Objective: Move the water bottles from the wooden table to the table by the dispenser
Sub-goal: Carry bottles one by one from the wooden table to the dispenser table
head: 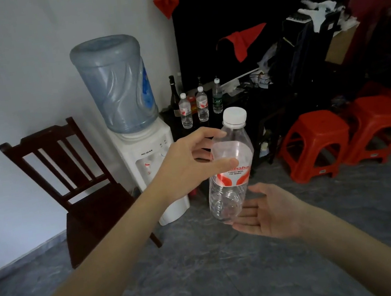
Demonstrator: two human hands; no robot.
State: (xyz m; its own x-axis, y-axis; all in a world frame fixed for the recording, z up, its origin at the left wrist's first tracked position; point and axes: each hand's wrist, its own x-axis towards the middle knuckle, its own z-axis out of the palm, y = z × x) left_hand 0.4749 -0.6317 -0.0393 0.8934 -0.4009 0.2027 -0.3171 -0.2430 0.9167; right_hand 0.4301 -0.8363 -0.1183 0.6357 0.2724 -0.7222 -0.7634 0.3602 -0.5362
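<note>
Held upright at frame centre, the water bottle (230,168) is gripped at its shoulder by the left hand (186,164); the right hand (270,212), flat and relaxed, is cupped beneath its base. It should be kept vertical and set beside the bottles (201,103) on the dark table (240,100), upper centre, right of the dispenser (144,155).

Tabletop (239,106): dark, just right of the dispenser (144,153).
On it: three clear water bottles (201,103), one dark bottle (174,97).

Dim, soft light; dark bg murky; wide-angle edge warp; slight blur.
</note>
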